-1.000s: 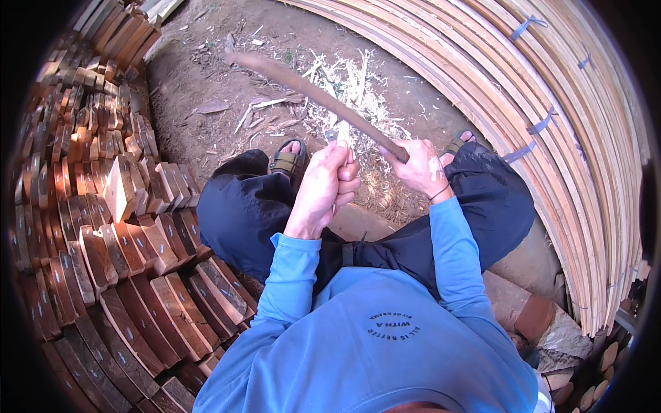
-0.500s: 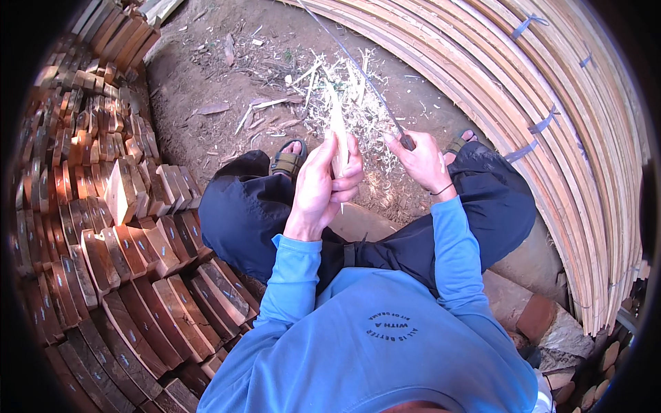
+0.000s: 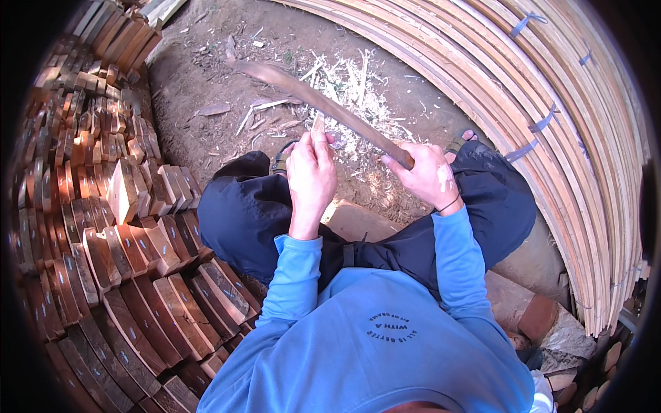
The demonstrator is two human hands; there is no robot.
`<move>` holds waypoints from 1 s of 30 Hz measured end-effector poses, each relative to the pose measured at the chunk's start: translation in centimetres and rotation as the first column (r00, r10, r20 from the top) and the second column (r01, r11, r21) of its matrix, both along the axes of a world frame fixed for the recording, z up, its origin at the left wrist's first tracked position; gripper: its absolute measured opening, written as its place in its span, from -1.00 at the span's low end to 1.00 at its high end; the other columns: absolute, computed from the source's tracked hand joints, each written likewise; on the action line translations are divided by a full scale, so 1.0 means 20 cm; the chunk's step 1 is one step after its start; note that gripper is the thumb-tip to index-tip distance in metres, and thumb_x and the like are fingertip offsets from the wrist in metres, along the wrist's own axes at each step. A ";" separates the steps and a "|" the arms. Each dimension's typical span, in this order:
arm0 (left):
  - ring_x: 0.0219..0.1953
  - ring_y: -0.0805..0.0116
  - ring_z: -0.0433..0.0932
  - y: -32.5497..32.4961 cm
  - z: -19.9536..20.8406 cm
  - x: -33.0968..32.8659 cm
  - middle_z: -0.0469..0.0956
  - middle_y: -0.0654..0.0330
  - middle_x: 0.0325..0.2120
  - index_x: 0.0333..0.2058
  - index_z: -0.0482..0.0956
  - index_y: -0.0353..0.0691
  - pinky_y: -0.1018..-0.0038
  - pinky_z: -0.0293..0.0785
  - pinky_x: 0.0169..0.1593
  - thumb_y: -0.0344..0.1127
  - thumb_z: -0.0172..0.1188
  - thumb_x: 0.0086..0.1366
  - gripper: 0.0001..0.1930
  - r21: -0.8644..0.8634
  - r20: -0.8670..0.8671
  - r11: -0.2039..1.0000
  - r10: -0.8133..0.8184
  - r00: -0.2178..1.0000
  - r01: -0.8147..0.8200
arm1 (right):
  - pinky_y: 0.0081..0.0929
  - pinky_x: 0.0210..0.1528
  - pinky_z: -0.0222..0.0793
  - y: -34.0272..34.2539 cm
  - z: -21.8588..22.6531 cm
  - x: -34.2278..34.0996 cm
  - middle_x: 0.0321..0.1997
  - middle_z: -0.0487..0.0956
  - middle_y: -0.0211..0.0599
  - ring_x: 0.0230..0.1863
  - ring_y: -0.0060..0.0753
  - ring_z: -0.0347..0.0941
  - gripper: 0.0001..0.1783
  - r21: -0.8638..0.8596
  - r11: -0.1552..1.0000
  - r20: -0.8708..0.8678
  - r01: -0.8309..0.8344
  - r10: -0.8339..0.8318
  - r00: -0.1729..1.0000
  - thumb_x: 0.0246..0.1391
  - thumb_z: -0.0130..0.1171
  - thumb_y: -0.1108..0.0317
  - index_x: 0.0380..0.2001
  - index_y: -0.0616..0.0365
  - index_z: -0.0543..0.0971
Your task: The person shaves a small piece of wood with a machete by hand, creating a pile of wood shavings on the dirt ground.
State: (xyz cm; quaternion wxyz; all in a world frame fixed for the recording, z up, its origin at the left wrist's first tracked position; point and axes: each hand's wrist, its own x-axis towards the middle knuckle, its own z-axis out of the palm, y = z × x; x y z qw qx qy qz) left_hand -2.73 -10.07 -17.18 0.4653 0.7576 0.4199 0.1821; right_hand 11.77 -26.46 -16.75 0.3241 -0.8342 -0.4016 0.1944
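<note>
My right hand (image 3: 428, 173) is closed round the dark handle of a long machete (image 3: 327, 105). Its brownish blade shows its broad side and reaches up and left, bending near the tip. My left hand (image 3: 313, 177) grips a pale stick of wood (image 3: 318, 124); only its upper end shows above the fingers, and the rest is hidden by the hand. The blade passes just beyond that end; whether it touches the wood I cannot tell. Pale wood shavings (image 3: 358, 88) lie on the ground beyond both hands.
Stacked reddish-brown wood blocks (image 3: 141, 313) rise along the left. Long pale wooden strips (image 3: 496, 76), tied with blue bands, curve along the right. My bent knees (image 3: 237, 213) and sandalled feet flank the work. A brick (image 3: 537, 319) lies at lower right.
The machete has swung left and turned from edge-on to broadside. My left hand has rolled over, back of the hand up, and the stick now shows much less of its length.
</note>
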 end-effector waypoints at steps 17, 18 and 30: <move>-0.43 -0.15 0.62 -0.01 -0.11 -0.01 0.60 -0.13 -0.51 -0.32 0.57 -0.29 0.07 0.47 -0.31 -0.33 0.00 0.49 -0.77 0.428 -0.122 0.896 -0.069 0.990 0.115 | 0.03 -0.20 0.52 0.03 -0.14 -0.04 -0.50 0.62 0.11 -0.34 0.22 0.61 -0.82 -0.294 0.954 0.233 0.061 0.010 0.972 -0.02 0.29 0.26 -0.43 0.14 0.69; -0.43 -0.15 0.62 -0.02 -0.11 0.00 0.60 -0.13 -0.51 -0.32 0.57 -0.29 0.07 0.47 -0.30 -0.32 0.00 0.49 -0.76 0.409 -0.139 0.905 -0.067 0.988 0.119 | 0.04 -0.19 0.52 0.04 -0.15 -0.04 -0.49 0.62 0.11 -0.33 0.23 0.61 -0.79 -0.287 0.955 0.235 0.069 0.000 0.972 0.01 0.30 0.23 -0.43 0.16 0.69; -0.40 -0.19 0.60 -0.03 -0.05 0.00 0.60 -0.14 -0.50 -0.34 0.55 -0.31 0.01 0.44 -0.27 -0.30 -0.02 0.50 -0.74 0.336 -0.144 0.933 -0.085 0.986 0.130 | -0.04 -0.14 0.49 0.01 -0.13 -0.01 -0.43 0.64 0.06 -0.31 0.18 0.61 -0.56 -0.133 0.991 0.117 0.006 0.010 0.993 0.17 0.29 -0.06 -0.17 0.11 0.74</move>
